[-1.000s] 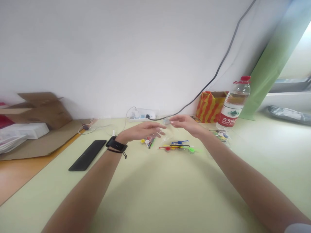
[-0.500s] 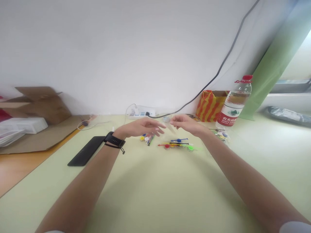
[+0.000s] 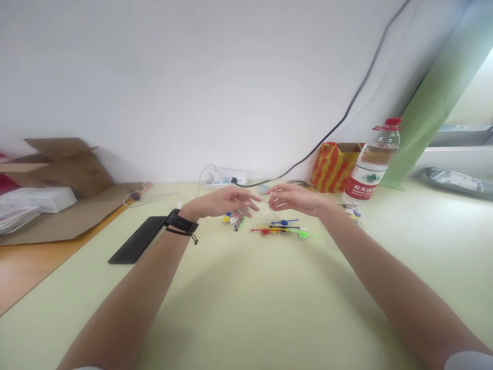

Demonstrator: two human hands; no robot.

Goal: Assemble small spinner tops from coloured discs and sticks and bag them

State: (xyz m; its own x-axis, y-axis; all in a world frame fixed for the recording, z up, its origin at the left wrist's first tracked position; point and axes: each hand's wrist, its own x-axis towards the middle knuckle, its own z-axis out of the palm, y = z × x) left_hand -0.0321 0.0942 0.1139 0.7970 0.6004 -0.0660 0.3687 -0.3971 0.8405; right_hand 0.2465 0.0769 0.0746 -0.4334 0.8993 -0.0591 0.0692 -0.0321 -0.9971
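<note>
My left hand (image 3: 226,202), with a black watch (image 3: 181,222) on the wrist, hovers palm down over the table with its fingers stretched out and apart. Facing it, my right hand (image 3: 298,199) also has its fingers spread. Between the fingertips is something clear, like thin plastic (image 3: 265,208), blurred; neither hand visibly grips it. Below the right hand lie small spinner-like toys with coloured arrows: a blue one (image 3: 284,222), a red one (image 3: 265,232) and a green one (image 3: 302,235), among others. Under the left hand sits a bunch of small coloured parts (image 3: 233,220), partly hidden.
A black phone (image 3: 136,240) lies left of my left wrist. Behind stand a power strip (image 3: 225,180) and a striped bag (image 3: 333,167). A large water bottle (image 3: 372,164) stands at the right, with a bag of small parts (image 3: 353,213) near it. An opened cardboard box (image 3: 69,159) is at the left.
My right hand's fingers have spread from a more closed shape beside the clear plastic. My left hand has hardly moved. The coloured toys lie as before.
</note>
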